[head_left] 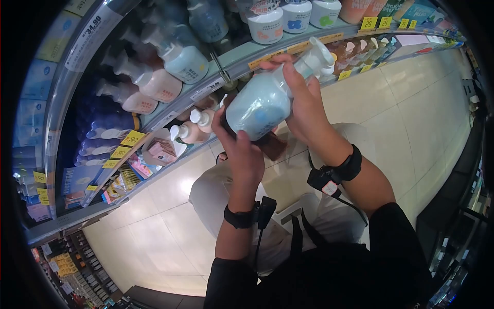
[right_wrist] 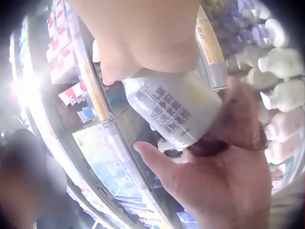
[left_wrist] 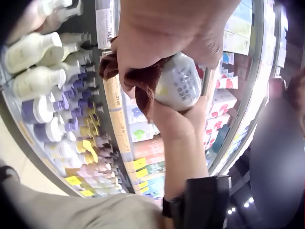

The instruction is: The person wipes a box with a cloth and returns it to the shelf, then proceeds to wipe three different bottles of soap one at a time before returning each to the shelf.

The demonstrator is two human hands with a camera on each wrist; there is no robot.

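A pale blue pump bottle is tilted, its clear pump pointing up and right. The right hand grips it around the shoulder and neck. At the lower end, the left hand holds a dark brown cloth against the base, thumb on the near side. In the right wrist view, printed text shows on the bottle, with the cloth between it and the left hand's fingers. The left wrist view shows the cloth bunched beside the bottle.
A curved shelf edge with price labels runs just behind the bottle. Pump bottles stand on the upper shelf, and smaller pump bottles stand below, close to the left hand. The person's knees are beneath the hands, over a tiled floor.
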